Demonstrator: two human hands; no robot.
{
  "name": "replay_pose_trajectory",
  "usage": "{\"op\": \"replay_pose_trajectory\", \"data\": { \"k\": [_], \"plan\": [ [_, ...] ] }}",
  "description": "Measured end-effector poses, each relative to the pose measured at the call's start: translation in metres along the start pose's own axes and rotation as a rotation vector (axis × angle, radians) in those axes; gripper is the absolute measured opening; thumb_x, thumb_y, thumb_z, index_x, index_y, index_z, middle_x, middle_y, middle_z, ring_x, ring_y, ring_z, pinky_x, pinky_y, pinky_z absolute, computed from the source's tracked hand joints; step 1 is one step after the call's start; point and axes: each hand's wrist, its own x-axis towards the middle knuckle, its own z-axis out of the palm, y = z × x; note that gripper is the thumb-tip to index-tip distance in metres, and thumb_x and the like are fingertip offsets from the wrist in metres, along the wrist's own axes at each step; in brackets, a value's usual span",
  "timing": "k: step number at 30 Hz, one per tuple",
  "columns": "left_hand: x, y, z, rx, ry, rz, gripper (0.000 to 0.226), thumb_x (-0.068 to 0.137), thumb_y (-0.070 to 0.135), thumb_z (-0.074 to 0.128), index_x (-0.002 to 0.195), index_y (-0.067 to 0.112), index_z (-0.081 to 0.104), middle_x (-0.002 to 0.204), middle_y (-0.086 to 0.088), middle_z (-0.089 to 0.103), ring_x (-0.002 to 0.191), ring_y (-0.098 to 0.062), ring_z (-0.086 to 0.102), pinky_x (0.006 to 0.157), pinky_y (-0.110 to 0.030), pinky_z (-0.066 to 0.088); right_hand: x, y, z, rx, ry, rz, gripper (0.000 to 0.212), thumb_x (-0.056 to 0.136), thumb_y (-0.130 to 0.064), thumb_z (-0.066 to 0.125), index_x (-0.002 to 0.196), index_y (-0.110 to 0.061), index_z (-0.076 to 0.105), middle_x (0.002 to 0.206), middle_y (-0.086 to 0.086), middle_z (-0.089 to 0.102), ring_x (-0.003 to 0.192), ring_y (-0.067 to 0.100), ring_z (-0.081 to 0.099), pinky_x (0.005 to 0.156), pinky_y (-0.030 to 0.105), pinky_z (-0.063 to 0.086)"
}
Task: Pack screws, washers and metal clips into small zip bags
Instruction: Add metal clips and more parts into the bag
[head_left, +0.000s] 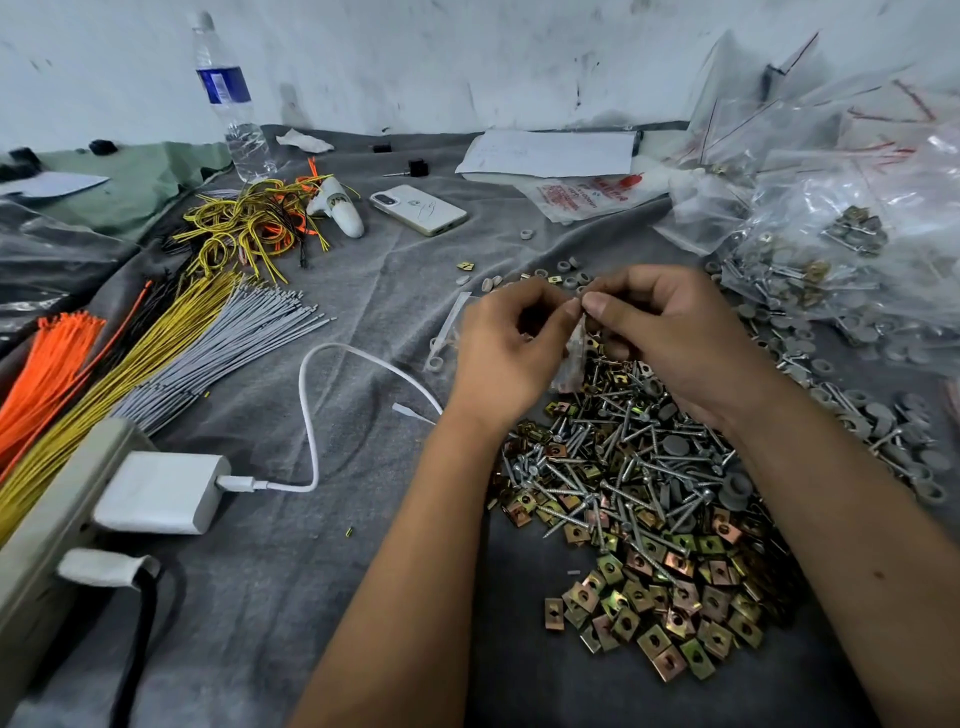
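l hand (506, 345) + r hand (670, 332): both pinching top of small zip bag (571, 358) | above screws (623, 457) & clips (670, 613) pile

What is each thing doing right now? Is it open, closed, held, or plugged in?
Small zip bag: held up, pinched at its top by both hands.
Left hand: pinching the bag.
Right hand: pinching the bag.
Water bottle: upright, cap on.
Phone: lying face down.
Charger: plugged in, cable attached.
Screws: loose in a pile.
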Motion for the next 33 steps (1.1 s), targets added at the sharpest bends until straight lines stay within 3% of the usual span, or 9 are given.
{"op": "replay_pose_trajectory", "data": {
  "k": [6,10,14,19,21,24,29,33],
  "plan": [
    [0.001,0.001,0.006,-0.027,0.006,0.005,0.017,0.097,0.006,0.066,0.080,0.004,0.069,0.063,-0.010,0.065,0.063,-0.038,0.064,0.058,-0.051,0.054,-0.001,0.000,-0.002,0.071,0.053,-0.019,0.017,0.072,-0.022,0.087,0.084,-0.016,0.077,0.080,0.009,0.077,0.060,0.008,0.064,0.051,0.018,0.047],
    [0.000,0.001,0.007,-0.039,0.019,-0.008,0.018,0.096,0.007,0.065,0.078,0.004,0.068,0.063,-0.014,0.064,0.062,-0.040,0.062,0.056,-0.051,0.053,0.000,0.000,-0.002,0.015,0.059,-0.035,0.007,0.080,-0.014,0.083,0.083,-0.018,0.078,0.077,0.004,0.077,0.061,0.008,0.065,0.053,0.018,0.049],
    [-0.001,0.002,0.008,-0.069,0.033,-0.018,0.021,0.099,0.010,0.064,0.078,0.010,0.068,0.063,-0.012,0.063,0.064,-0.042,0.062,0.057,-0.048,0.051,0.000,-0.002,-0.001,-0.015,0.038,-0.065,0.012,0.087,-0.008,0.077,0.085,-0.020,0.078,0.081,0.005,0.077,0.066,0.014,0.068,0.057,0.021,0.054],
    [0.000,-0.001,0.007,0.036,0.127,0.029,0.019,0.095,0.020,0.073,0.078,0.013,0.068,0.067,0.004,0.063,0.063,-0.015,0.057,0.059,-0.035,0.046,0.000,-0.001,-0.001,-0.008,0.037,-0.066,0.013,0.088,-0.004,0.074,0.091,-0.016,0.077,0.086,0.007,0.078,0.078,0.021,0.075,0.063,0.030,0.062],
    [-0.001,-0.002,0.007,0.189,0.126,0.071,0.022,0.090,0.032,0.077,0.080,0.016,0.065,0.073,0.006,0.062,0.069,-0.013,0.056,0.061,-0.034,0.046,0.000,0.000,-0.003,-0.099,0.049,-0.061,0.014,0.090,-0.002,0.073,0.094,-0.015,0.077,0.085,0.003,0.079,0.078,0.019,0.077,0.067,0.034,0.064],
    [-0.003,-0.004,0.005,0.416,0.063,0.103,0.035,0.078,0.046,0.081,0.082,0.019,0.059,0.080,0.007,0.058,0.076,-0.015,0.054,0.061,-0.033,0.043,0.002,0.003,-0.011,-0.417,0.126,-0.105,0.015,0.089,-0.011,0.077,0.096,-0.023,0.078,0.082,-0.007,0.077,0.075,0.006,0.073,0.072,0.029,0.063],
    [-0.004,-0.007,0.002,0.456,0.097,-0.006,0.014,0.074,0.021,0.071,0.069,0.019,0.059,0.065,0.006,0.058,0.064,-0.014,0.056,0.054,-0.029,0.040,0.000,-0.001,-0.016,-0.820,0.094,-0.160,0.036,0.080,-0.028,0.086,0.114,-0.028,0.076,0.100,-0.011,0.074,0.079,-0.012,0.056,0.070,0.008,0.038],
    [0.002,-0.007,-0.002,0.338,0.220,-0.177,0.012,0.078,0.020,0.072,0.069,0.016,0.065,0.063,0.004,0.063,0.062,-0.017,0.060,0.057,-0.028,0.043,-0.005,-0.011,-0.009,-0.850,-0.109,-0.256,0.017,0.077,-0.038,0.084,0.090,-0.032,0.076,0.090,-0.019,0.064,0.087,-0.004,0.054,0.080,0.030,0.045]
  ]
}}
